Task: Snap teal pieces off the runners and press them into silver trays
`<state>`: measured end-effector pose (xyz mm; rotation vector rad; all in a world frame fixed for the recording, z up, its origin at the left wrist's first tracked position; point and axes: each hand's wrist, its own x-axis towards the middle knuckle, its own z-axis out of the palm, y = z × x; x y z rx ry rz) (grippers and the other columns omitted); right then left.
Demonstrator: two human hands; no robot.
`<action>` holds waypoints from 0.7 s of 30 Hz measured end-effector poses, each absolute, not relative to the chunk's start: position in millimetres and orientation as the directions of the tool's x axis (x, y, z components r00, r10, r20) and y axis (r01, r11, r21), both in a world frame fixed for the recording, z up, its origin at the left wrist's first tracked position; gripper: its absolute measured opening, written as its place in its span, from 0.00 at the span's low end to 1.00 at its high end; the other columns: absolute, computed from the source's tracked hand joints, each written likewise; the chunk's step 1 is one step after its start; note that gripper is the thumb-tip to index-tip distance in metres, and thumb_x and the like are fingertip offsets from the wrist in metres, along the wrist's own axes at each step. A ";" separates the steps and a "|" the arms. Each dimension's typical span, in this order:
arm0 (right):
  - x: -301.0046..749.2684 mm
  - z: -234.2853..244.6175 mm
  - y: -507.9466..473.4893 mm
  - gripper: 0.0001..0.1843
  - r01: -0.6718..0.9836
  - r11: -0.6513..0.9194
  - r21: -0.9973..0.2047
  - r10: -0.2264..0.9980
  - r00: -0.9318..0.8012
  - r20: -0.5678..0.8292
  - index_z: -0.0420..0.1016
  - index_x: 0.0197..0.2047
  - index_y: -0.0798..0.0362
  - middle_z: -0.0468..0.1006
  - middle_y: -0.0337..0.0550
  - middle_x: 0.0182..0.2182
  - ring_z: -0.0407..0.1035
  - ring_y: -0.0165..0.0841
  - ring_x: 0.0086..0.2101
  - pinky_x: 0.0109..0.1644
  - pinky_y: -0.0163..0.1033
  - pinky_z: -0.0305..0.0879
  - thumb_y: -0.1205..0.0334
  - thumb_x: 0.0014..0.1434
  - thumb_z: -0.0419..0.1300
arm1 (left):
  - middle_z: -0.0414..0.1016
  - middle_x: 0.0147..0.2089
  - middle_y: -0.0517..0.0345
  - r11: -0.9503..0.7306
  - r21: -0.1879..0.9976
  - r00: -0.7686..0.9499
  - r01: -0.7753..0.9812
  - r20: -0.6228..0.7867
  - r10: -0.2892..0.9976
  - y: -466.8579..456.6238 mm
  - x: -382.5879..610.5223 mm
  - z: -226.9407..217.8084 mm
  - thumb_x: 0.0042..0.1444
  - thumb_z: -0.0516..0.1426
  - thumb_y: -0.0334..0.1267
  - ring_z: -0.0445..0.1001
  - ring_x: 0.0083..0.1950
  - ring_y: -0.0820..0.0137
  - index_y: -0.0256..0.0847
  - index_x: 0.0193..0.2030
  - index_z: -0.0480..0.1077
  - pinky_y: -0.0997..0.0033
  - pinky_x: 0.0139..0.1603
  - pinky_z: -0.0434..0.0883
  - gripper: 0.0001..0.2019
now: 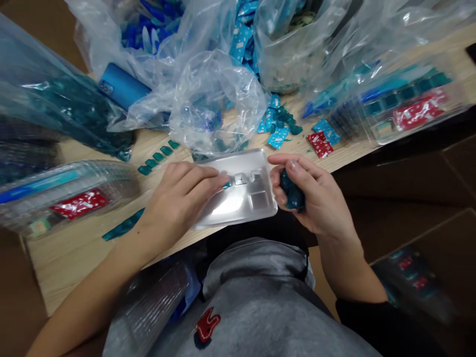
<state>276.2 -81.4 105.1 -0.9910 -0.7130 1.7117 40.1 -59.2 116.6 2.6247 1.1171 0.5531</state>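
Tray (pixel 241 212) at table (pixel 70 270) edge; right hand (pixel 316 193) beside; bags (pixel 186 79) crowd behind.

2 hands (pixel 186 191), 1 tray (pixel 238 210) at bench (pixel 67 267) front edge, 5 teal pieces (pixel 158 156) in row, 1 phone (pixel 124 87), 1 loose red packet (pixel 320 144).
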 end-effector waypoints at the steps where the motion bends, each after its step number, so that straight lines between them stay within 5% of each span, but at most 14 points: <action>1: 274.7 106.8 -79.3 0.14 -0.511 -0.388 -0.767 0.922 -0.216 -0.322 0.75 0.39 0.53 0.70 0.34 0.27 0.60 0.21 0.21 0.19 0.28 0.51 0.50 0.58 0.65 | 0.79 0.45 0.57 -0.687 0.353 0.637 0.636 0.262 0.725 -59.2 40.2 116.9 0.65 0.54 0.36 0.74 0.44 0.60 0.52 0.50 0.72 0.55 0.45 0.69 0.10; 5: 264.6 113.3 -71.6 0.18 -0.605 -0.483 -0.632 0.875 -0.321 -0.362 0.72 0.38 0.55 0.69 0.35 0.26 0.60 0.20 0.20 0.17 0.26 0.48 0.46 0.63 0.58 | 0.75 0.50 0.56 -0.659 0.452 0.586 0.601 0.312 0.748 -59.8 52.3 131.2 0.64 0.56 0.35 0.72 0.51 0.60 0.53 0.55 0.70 0.56 0.52 0.67 0.14; 9: 253.3 119.5 -72.1 0.23 -0.595 -0.440 -0.673 0.897 -0.327 -0.298 0.73 0.35 0.55 0.70 0.36 0.26 0.60 0.21 0.19 0.17 0.27 0.50 0.41 0.61 0.58 | 0.74 0.51 0.58 -0.660 0.539 0.601 0.523 0.316 0.734 -60.8 79.7 150.0 0.65 0.55 0.38 0.71 0.52 0.62 0.53 0.57 0.67 0.58 0.52 0.68 0.15; 13: 249.6 121.3 -76.9 0.25 -0.555 -0.379 -0.740 0.916 -0.341 -0.213 0.70 0.26 0.56 0.67 0.36 0.21 0.59 0.21 0.19 0.17 0.27 0.51 0.41 0.61 0.58 | 0.74 0.48 0.56 -0.645 0.533 0.688 0.547 0.153 0.710 -55.4 94.0 155.1 0.66 0.53 0.46 0.70 0.49 0.59 0.52 0.56 0.67 0.56 0.50 0.69 0.14; 21: 258.4 111.5 -76.2 0.21 -0.502 -0.485 -0.716 0.847 -0.474 -0.241 0.75 0.40 0.56 0.65 0.30 0.19 0.57 0.19 0.18 0.18 0.25 0.50 0.47 0.52 0.68 | 0.73 0.41 0.57 -0.425 0.781 0.642 0.459 0.040 0.766 -42.7 80.4 155.3 0.64 0.55 0.41 0.73 0.42 0.66 0.51 0.52 0.68 0.65 0.40 0.74 0.11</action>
